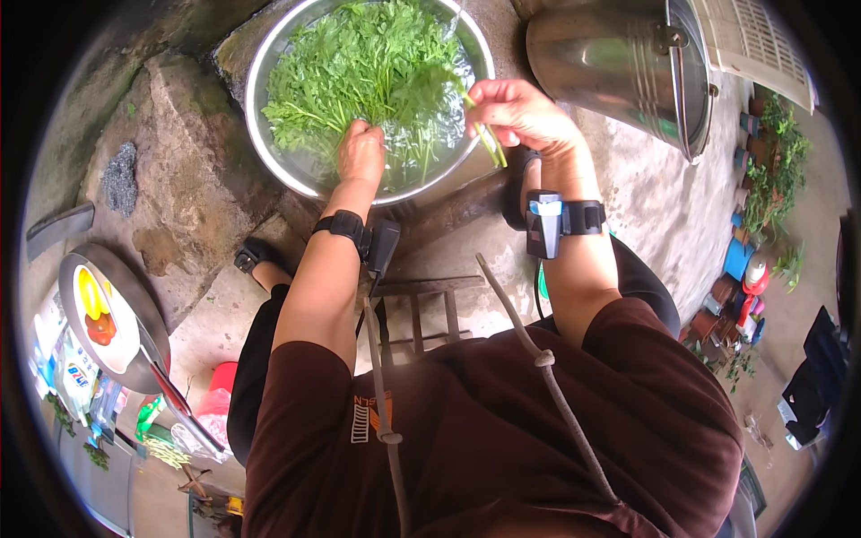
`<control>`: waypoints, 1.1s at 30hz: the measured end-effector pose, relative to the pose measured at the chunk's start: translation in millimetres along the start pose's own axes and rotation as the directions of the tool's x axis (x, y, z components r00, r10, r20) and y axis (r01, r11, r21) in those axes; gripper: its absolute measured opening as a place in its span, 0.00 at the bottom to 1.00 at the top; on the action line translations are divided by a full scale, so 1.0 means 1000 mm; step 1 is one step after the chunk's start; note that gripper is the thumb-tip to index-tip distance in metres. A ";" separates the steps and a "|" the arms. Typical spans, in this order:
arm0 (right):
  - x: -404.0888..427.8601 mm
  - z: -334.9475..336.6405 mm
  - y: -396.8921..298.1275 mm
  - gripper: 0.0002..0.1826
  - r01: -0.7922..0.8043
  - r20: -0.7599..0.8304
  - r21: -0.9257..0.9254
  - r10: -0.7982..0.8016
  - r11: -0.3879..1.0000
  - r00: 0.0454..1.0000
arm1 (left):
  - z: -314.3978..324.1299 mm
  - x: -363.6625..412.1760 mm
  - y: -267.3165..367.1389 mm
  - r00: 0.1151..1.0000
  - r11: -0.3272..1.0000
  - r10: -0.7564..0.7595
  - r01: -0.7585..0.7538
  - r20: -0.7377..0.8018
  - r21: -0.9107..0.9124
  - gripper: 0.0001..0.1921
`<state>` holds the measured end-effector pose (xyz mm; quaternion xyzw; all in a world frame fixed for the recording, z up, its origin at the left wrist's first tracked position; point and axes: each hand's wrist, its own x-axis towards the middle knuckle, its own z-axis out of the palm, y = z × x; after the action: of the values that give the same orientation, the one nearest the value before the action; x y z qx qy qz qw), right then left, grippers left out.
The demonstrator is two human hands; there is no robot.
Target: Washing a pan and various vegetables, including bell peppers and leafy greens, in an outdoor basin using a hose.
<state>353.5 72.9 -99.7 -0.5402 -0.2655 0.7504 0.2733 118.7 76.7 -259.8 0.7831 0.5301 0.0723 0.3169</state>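
Note:
A round metal basin holds water and a large heap of leafy greens with thin pale stems. My left hand is low inside the basin, its fingers curled on stems that converge there; its fingertips are partly hidden. Over the basin's right rim, my right hand pinches a small sprig of greens between thumb and fingers. The sprig's cut stems point down outside the rim, while its blurred leaves are over the basin. A thin stream of water enters near the basin's upper right.
A metal bucket with a handle lies tilted at upper right, beside a white plastic basket. Rough rock borders the basin at left, with a steel-wool scourer on it. Lower left are a pan holding a white dish, and a cleaver-like blade.

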 end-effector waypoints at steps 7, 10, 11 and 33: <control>0.022 0.042 -0.002 0.04 0.143 -0.160 -0.126 -0.162 0.982 0.974 | -0.023 -0.012 0.012 0.950 0.915 -0.108 -0.020 -0.293 -0.403 0.06; 0.069 0.056 0.058 0.08 -0.125 -0.282 -0.327 0.029 0.937 0.959 | -0.028 -0.013 0.002 0.910 0.958 -0.229 0.147 -0.346 -0.246 0.11; 0.077 0.060 0.072 0.09 -0.151 -0.319 -0.354 0.032 0.923 0.947 | -0.029 -0.014 -0.003 0.866 0.932 -0.360 0.321 -0.348 -0.165 0.14; 0.031 0.012 0.115 0.06 -0.160 -0.282 0.181 0.207 0.970 0.937 | -0.063 -0.019 -0.015 0.706 0.218 -0.224 0.708 0.672 -0.672 0.06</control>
<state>319.8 11.2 -196.9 -0.6471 -0.1101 0.7005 0.2800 70.7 89.9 -214.7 0.2648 0.5305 0.0680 0.8024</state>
